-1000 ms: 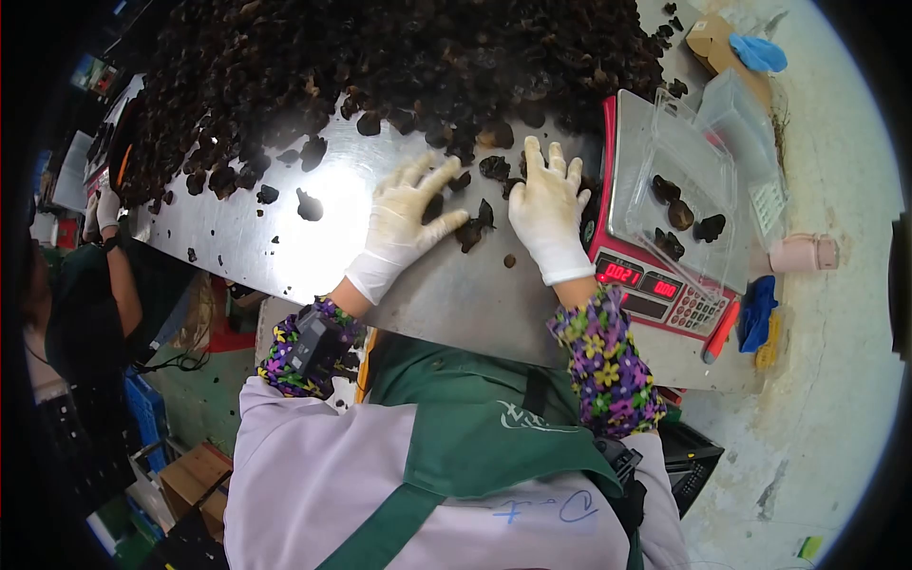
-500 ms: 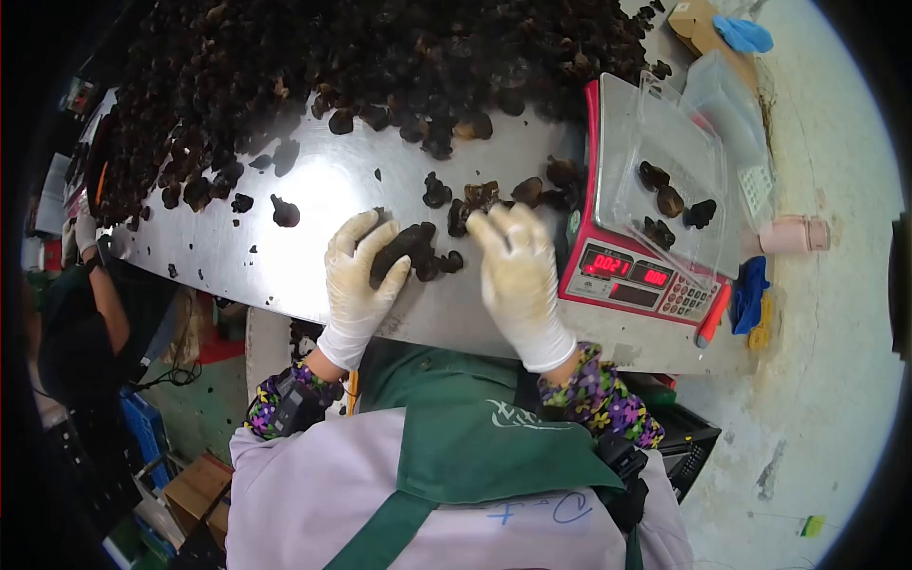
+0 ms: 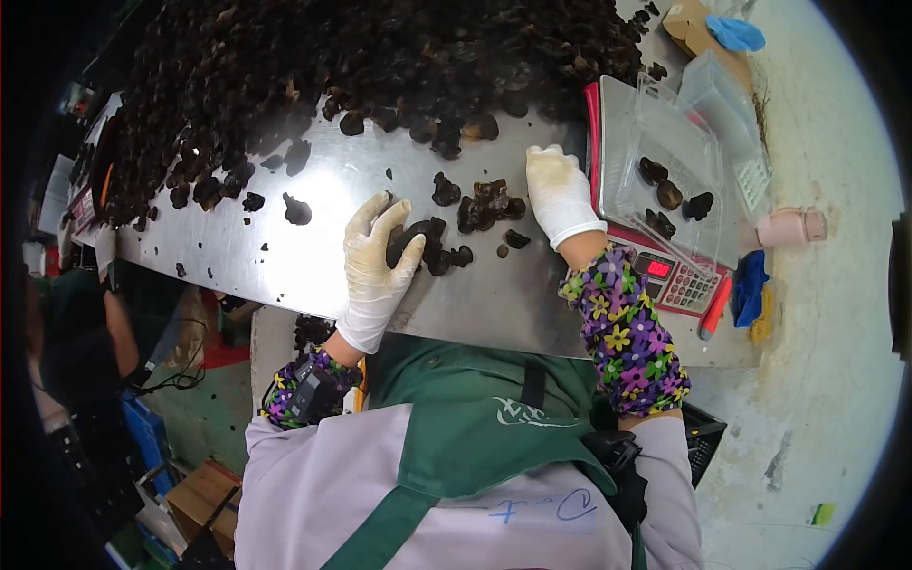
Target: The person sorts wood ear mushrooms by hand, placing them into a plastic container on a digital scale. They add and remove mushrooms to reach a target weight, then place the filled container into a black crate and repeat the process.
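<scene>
My left hand [image 3: 377,266], in a white glove, curls its thumb and fingers around a dark wood ear mushroom [image 3: 427,234] over the steel table. More wood ear pieces [image 3: 489,207] form a small cluster between my hands. My right hand [image 3: 562,195], gloved too, is closed beside the left edge of the red scale [image 3: 608,231]; whatever its fingers hold, if anything, is hidden. On the scale's plate rests a clear plastic tray [image 3: 632,195] with several wood ear pieces [image 3: 669,195] in it.
A large heap of wood ear [image 3: 399,57] covers the back of the steel table [image 3: 323,247]. An orange-handled tool [image 3: 715,309], a blue cloth [image 3: 749,290] and a pink bottle [image 3: 791,228] lie at the right. Another person's gloved hand [image 3: 104,249] is at far left.
My right hand has moved right and away from me, from the cluster to the scale's edge, and has closed. Pieces near the scale no longer show. The lit weight reading is partly covered by my sleeve.
</scene>
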`<state>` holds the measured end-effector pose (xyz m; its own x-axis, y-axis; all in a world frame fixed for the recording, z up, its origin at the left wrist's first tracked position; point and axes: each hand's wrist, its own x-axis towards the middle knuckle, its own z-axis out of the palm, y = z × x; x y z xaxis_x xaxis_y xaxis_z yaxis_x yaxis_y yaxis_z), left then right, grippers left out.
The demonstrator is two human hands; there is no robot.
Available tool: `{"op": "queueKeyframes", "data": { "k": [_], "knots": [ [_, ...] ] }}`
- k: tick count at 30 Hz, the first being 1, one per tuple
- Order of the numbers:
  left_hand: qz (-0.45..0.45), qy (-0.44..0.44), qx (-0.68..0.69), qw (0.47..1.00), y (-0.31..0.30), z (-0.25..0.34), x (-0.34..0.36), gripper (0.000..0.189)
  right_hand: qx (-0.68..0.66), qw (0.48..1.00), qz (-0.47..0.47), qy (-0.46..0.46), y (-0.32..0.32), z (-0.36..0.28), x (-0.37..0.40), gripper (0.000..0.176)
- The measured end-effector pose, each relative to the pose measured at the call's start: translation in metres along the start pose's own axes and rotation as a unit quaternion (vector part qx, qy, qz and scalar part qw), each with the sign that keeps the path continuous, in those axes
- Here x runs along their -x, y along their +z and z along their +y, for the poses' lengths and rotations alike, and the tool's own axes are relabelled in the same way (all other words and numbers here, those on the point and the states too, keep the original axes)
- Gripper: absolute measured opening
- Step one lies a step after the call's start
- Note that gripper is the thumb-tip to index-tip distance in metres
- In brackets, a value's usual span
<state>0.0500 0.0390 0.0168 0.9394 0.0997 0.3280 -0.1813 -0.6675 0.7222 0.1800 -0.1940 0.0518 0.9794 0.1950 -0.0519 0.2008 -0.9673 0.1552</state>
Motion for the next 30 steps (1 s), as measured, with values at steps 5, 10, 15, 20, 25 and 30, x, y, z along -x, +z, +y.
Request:
{"op": "queueKeyframes", "data": {
  "k": [5, 10, 15, 20, 25, 30],
  "knots": [
    [0.034, 0.053, -0.052, 0.997, -0.004, 0.013, -0.026, 0.044, -0.04, 0.991, 0.116, -0.056, -0.016, -0.007, 0.039, 0.014],
    [-0.026, 0.165, -0.084, 0.982, 0.02, 0.034, -0.07, 0.041, -0.186, 0.965, 0.171, -0.071, -0.023, -0.016, 0.086, 0.03],
    [-0.189, 0.19, -0.197, 0.943, 0.058, 0.031, -0.092, 0.023, -0.291, 0.943, 0.147, -0.074, -0.007, -0.029, 0.116, 0.039],
    [-0.181, 0.129, -0.101, 0.97, 0.053, 0.023, -0.094, 0.015, -0.337, 0.926, 0.16, -0.063, 0.008, -0.032, 0.128, 0.054],
    [-0.187, 0.103, -0.015, 0.977, 0.046, 0.011, -0.093, 0.028, -0.301, 0.93, 0.204, -0.05, 0.009, -0.033, 0.127, 0.06],
    [-0.202, -0.123, 0.359, 0.903, 0.012, 0.024, -0.102, 0.035, -0.348, 0.917, 0.193, -0.02, 0.003, -0.034, 0.124, 0.054]
  ]
}}
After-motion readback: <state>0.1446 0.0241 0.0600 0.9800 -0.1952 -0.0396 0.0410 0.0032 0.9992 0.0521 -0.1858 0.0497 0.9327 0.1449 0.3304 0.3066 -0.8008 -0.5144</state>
